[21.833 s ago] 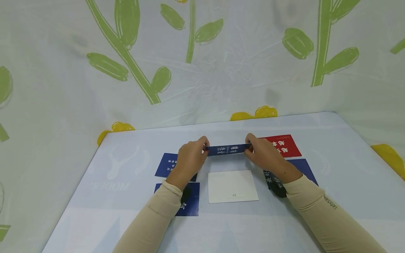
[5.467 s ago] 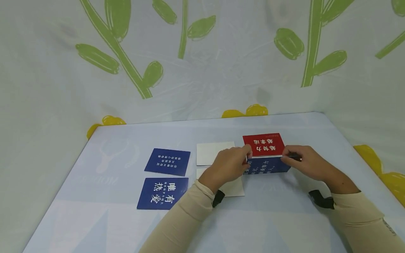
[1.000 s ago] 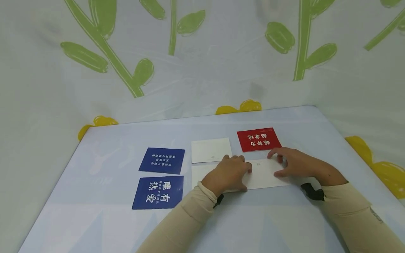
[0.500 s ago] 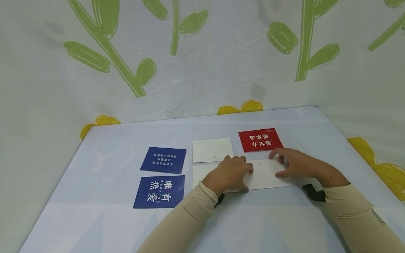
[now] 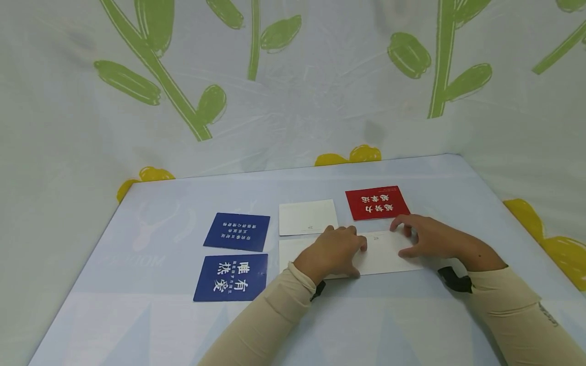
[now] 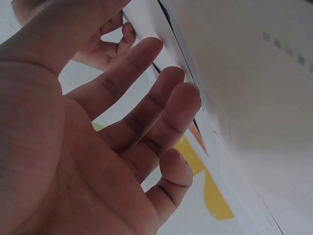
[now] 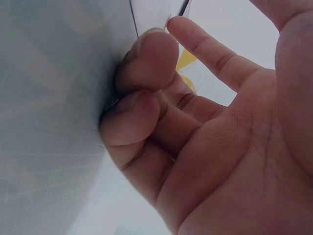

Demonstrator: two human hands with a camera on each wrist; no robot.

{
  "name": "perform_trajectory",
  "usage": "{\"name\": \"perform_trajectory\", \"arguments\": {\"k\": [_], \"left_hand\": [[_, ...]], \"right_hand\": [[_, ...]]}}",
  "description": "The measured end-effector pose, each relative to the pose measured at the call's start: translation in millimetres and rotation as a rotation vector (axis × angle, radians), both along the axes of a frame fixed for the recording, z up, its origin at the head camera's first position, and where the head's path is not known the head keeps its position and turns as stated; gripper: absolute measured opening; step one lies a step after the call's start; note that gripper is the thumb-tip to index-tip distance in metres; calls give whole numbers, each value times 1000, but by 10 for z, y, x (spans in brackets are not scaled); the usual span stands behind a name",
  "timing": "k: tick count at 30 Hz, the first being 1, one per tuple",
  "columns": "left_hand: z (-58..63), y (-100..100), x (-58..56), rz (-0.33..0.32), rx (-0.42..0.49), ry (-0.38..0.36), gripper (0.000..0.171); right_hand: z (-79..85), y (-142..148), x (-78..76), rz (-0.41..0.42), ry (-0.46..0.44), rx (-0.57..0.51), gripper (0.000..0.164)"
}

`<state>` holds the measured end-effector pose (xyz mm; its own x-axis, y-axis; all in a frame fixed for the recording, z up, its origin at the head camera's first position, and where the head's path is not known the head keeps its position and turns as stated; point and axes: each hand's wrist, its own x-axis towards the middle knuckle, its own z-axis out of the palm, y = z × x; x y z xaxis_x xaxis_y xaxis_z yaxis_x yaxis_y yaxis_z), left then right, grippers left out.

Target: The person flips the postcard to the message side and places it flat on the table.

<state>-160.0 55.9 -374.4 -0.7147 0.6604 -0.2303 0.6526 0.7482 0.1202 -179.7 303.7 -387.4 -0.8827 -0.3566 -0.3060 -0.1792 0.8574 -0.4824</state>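
Two white cards lie flat side by side in the head view, the front left white card (image 5: 289, 250) and the front right white card (image 5: 382, 260). My left hand (image 5: 330, 252) rests over where they meet, fingertips down on them and covering the seam. At the right end of the front right card, my right hand (image 5: 432, 240) touches its edges with index finger and thumb spread. The left wrist view shows loosely bent left fingers (image 6: 168, 115) at the card surface. In the right wrist view, right fingers (image 7: 129, 120) press down on the table and one fingertip meets a card edge.
Behind these lie another white card (image 5: 306, 217) and a red card (image 5: 377, 203) with white characters. Two blue cards, the farther blue card (image 5: 237, 232) and the nearer blue card (image 5: 231, 277), lie at left. The pale table (image 5: 151, 274) meets a leaf-patterned backdrop (image 5: 320, 101).
Long ago both hands held a blue card up; several seconds ago they held one tilted before the red card. It now lies flat, white side up. Over the last second the hands have barely moved.
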Motion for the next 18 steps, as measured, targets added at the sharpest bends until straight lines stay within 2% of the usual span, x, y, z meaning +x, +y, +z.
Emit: {"name": "perform_trajectory", "arguments": {"k": [3,12,18], "left_hand": [[1,2,1,1,4,-7,51],[-20,14,9,0,18,-9,51],[1,-7,10,7,29,-17,51]], "right_hand": [[15,8,-3,-12,32,-3,52],[83,15,-68,-95,216,-44,31],[109,-30,-193,-93,241,-28,40]]}}
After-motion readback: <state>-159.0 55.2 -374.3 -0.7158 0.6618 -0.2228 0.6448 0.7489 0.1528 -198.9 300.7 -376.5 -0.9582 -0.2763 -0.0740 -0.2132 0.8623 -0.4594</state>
